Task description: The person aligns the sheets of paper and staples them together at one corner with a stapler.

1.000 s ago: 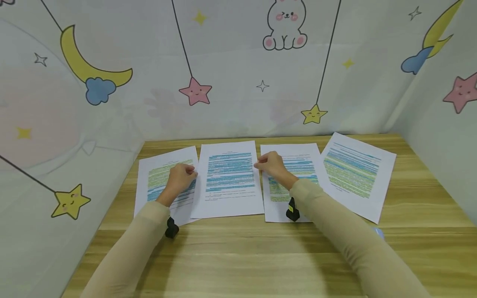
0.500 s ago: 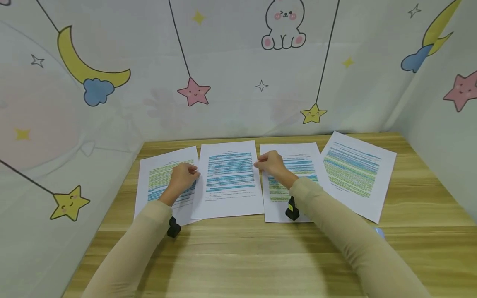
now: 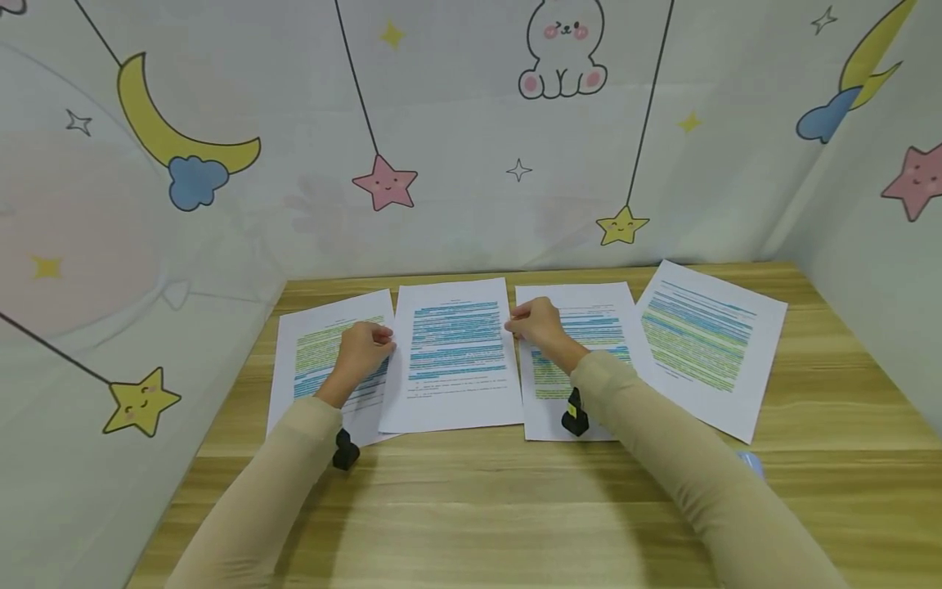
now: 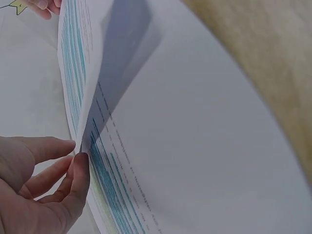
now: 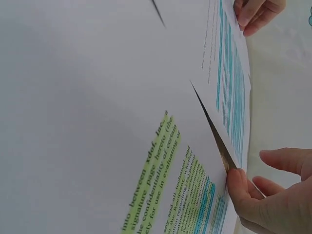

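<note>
A printed sheet of paper with blue highlighting lies between two others, its sides slightly lifted. My left hand pinches its left edge between thumb and fingers; in the left wrist view the paper bends up along that edge. At the opposite edge is my right hand, its fingers curled. The right wrist view shows the right thumb against the sheet's edge, over a narrow dark gap, with the index finger held apart. Green-and-blue highlighted sheets lie under the left hand and the right hand.
A fourth highlighted sheet lies tilted at the right, overlapping the one beside it. A small light-blue object shows partly behind the right sleeve. The wooden table meets a patterned cloth wall at the back.
My left hand has shifted slightly right, onto the middle sheet's left edge. The right hand stays at its edge, and the sheets lie almost as before.
</note>
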Demonstrator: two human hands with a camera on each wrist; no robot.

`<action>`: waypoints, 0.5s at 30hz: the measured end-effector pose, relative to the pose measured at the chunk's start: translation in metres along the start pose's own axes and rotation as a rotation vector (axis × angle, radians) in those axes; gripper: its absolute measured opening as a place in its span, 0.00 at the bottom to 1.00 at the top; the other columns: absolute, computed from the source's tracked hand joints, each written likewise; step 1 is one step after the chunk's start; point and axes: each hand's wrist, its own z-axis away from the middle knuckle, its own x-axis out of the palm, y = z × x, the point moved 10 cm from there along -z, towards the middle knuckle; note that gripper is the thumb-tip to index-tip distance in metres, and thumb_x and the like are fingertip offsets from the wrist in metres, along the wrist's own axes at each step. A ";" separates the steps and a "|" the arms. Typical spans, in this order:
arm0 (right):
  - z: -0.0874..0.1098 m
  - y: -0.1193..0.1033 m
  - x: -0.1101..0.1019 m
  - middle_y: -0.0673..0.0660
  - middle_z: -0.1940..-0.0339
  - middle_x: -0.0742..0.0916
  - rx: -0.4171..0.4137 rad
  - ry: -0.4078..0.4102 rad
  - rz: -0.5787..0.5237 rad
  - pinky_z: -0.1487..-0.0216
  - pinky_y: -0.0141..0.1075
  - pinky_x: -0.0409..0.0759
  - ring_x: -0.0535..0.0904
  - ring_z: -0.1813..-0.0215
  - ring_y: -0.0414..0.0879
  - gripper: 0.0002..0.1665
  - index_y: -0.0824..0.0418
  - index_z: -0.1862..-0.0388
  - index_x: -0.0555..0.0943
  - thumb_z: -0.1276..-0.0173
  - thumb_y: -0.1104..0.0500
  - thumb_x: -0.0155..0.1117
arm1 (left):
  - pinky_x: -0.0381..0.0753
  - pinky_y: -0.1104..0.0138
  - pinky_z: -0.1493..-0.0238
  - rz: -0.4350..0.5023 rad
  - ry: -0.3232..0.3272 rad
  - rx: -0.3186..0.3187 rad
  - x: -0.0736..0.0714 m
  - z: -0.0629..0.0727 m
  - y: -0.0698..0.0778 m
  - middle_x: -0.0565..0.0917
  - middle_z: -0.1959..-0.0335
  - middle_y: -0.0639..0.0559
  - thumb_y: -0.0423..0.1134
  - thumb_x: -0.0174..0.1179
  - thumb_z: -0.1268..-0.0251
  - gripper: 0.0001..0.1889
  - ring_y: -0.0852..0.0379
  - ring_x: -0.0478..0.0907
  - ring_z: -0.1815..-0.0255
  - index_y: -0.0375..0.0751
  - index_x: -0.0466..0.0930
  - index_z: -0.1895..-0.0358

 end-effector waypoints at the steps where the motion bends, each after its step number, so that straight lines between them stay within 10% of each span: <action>1: 0.000 0.000 0.000 0.66 0.52 0.85 -0.001 0.003 -0.003 0.51 0.42 0.84 0.84 0.55 0.56 0.21 0.73 0.42 0.79 0.33 0.68 0.68 | 0.82 0.53 0.48 0.003 0.007 0.003 0.000 0.000 0.000 0.84 0.55 0.34 0.29 0.62 0.32 0.12 0.40 0.82 0.53 0.25 0.82 0.50; 15: 0.001 -0.004 -0.004 0.66 0.56 0.86 -0.044 0.044 0.041 0.58 0.37 0.84 0.82 0.61 0.50 0.18 0.74 0.46 0.82 0.36 0.71 0.68 | 0.82 0.53 0.46 0.013 0.035 0.009 -0.001 -0.002 -0.004 0.84 0.55 0.35 0.29 0.62 0.32 0.10 0.41 0.82 0.53 0.27 0.83 0.51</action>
